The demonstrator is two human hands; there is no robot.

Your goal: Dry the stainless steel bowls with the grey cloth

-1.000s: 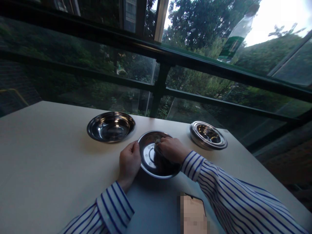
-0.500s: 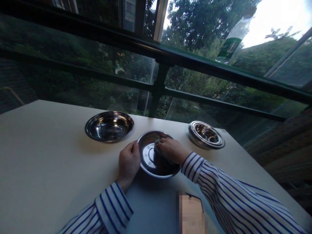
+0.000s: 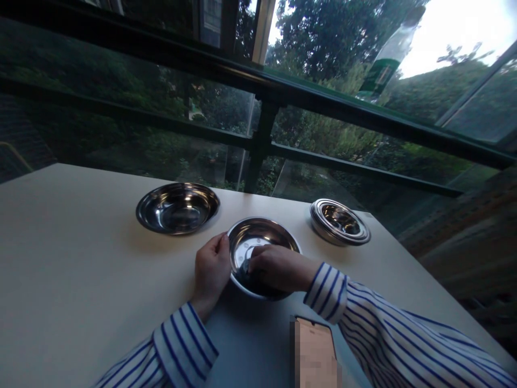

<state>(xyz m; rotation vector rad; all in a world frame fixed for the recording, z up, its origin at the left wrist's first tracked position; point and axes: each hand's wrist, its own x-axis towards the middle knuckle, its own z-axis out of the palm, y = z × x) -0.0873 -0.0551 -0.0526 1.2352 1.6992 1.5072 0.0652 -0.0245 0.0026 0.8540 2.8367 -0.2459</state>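
Observation:
A shiny steel bowl (image 3: 264, 226) stands tilted a little towards me on the table. My left hand (image 3: 212, 269) grips its left rim, thumb on top and fingers around the outside. Inside the bowl, my right hand (image 3: 277, 267) is closed and pressed low against the inner surface. It pinches a small crumpled cloth (image 3: 246, 265), of which only a greyish edge shows past the fingertips; the hand covers the rest. Both sleeves are white with blue stripes.
A wider steel bowl (image 3: 177, 207) sits at the back left, and a stack of nested steel bowls (image 3: 339, 222) at the back right. Close to me lies a phone (image 3: 315, 350) on the white table (image 3: 100, 269). A bottle (image 3: 383, 64) stands on the dark railing (image 3: 323, 97).
My right hand has moved down and slightly left inside the bowl, from its far side towards its near side, with the cloth. My left hand keeps its grip on the rim.

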